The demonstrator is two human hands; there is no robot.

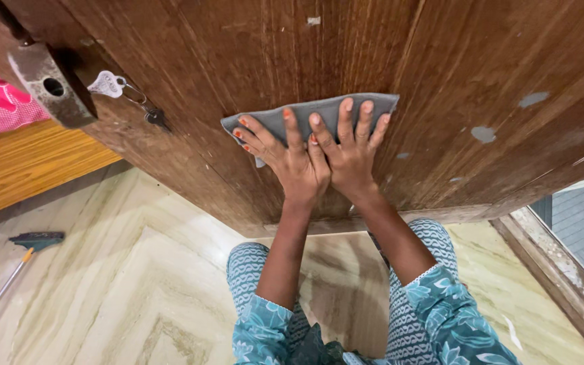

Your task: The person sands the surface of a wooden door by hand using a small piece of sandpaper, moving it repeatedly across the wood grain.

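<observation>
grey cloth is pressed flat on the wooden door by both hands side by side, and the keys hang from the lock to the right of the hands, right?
Not quite: the keys hang from the lock to the left of the hands, not the right. The head view shows it. The rest holds: the left hand and right hand lie side by side, pressing the grey cloth flat on the wooden door.

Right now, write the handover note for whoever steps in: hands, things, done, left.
Left hand: flat, fingers spread, pressing the grey cloth against the wooden door.
Right hand: flat beside it on the same cloth, the two hands touching.
Keys hang from the lock at upper left; a broom lies on the floor.
Done: cannot tell how much is wiped.
Left: pale spots to the right of the cloth remain.
</observation>
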